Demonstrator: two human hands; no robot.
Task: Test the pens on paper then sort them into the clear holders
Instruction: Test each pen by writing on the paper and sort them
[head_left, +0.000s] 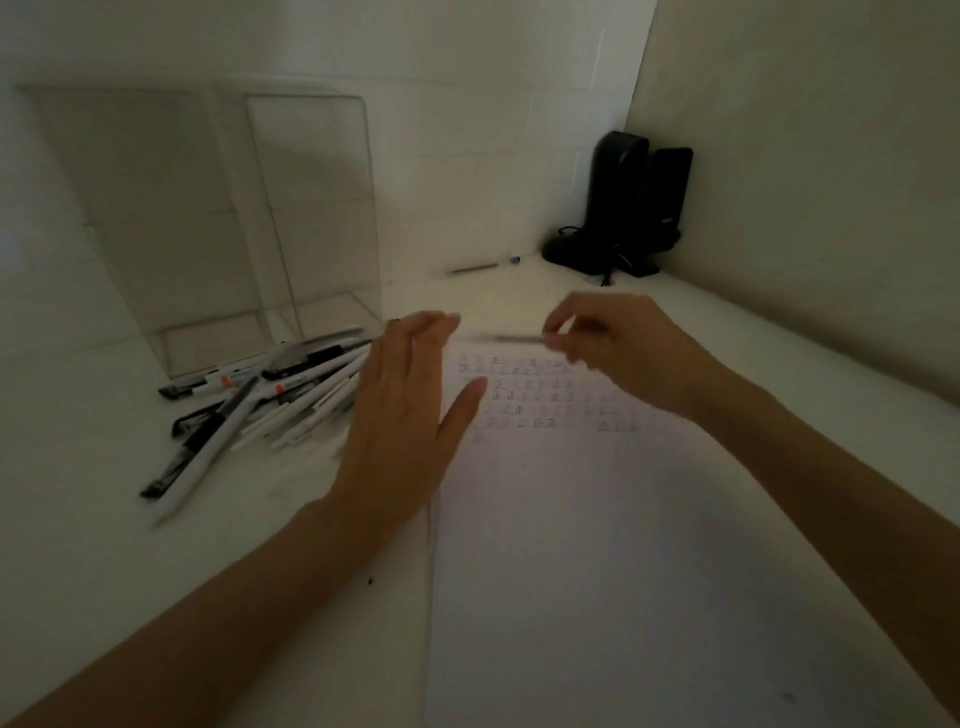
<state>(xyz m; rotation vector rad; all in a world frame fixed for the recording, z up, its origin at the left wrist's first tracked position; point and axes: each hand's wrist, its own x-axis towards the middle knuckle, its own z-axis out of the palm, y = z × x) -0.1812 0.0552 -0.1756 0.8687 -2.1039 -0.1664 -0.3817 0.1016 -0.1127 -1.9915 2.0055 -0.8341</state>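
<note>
Above the paper and its rows of small marks, too blurred for reading, the right hand is pinching a pen in its grip while the left hand is hovering, grip wide.

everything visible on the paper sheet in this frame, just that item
The white sheet of paper lies flat on the white desk, right of the pile of black and white pens. Rows of small dark handwritten test marks fill a band near its far end; the rest looks blank. The left hand, fingers straight, overlaps its far left corner; contact unclear. The right hand pinches a thin blurred pen over its far edge.
</note>
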